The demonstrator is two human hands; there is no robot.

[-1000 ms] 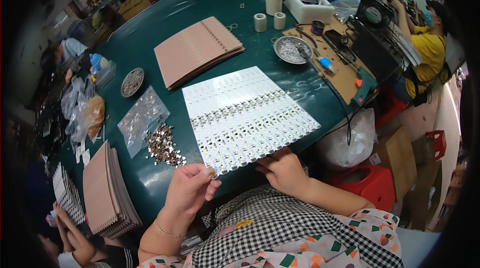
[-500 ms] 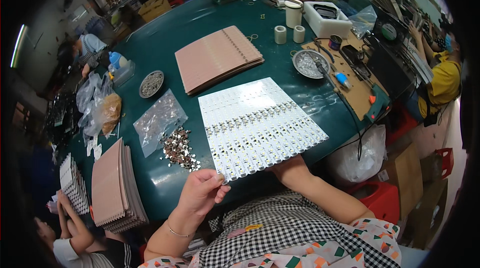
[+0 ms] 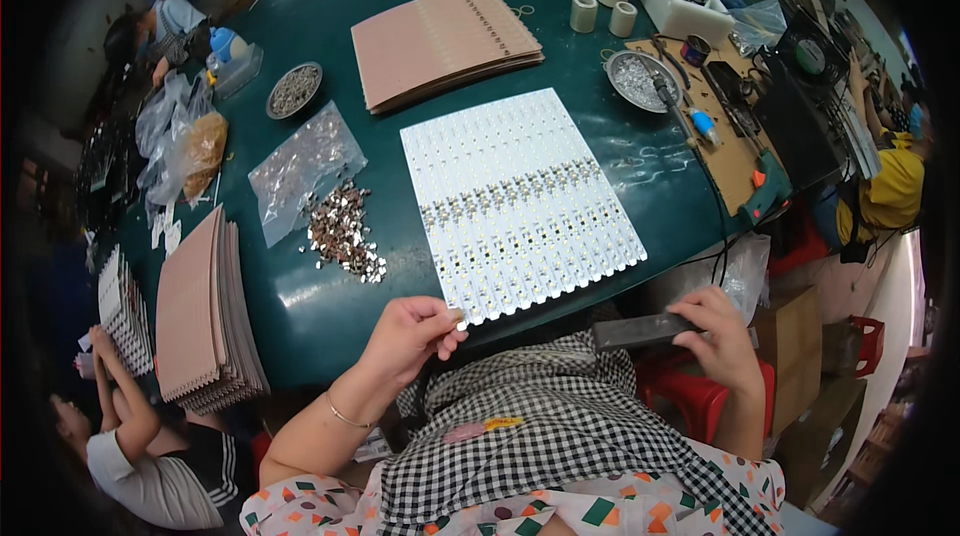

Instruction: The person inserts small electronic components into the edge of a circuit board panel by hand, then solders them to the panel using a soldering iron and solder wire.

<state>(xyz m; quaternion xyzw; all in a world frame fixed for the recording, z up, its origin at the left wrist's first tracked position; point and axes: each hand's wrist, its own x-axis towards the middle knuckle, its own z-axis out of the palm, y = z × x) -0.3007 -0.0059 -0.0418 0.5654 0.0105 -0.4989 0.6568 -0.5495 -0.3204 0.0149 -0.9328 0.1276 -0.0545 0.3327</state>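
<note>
A white LED circuit board panel (image 3: 530,206), with rows of small LEDs and a notched near edge, lies on the green table in front of me. Its near left corner is pinched between thumb and fingers of my left hand (image 3: 408,338). Off the table's front edge, to the right of the panel, my right hand (image 3: 718,331) grips one end of a dark grey flat bar (image 3: 640,332). The bar is level and apart from the panel. Left of the panel is a heap of small metal pieces (image 3: 345,231), beside a clear plastic bag (image 3: 308,171).
Pinkish board stacks stand behind the panel (image 3: 440,46) and at left (image 3: 195,316). A metal dish (image 3: 295,91) and another dish (image 3: 640,81) hold small parts. White rolls (image 3: 584,14), a foam box (image 3: 685,1) and a soldering iron (image 3: 704,126) are at right. Co-workers sit at both sides.
My right hand has come out from under the panel and now holds a dark grey bar at the right. The panel lies flatter. My left hand keeps its corner; the view has shifted.
</note>
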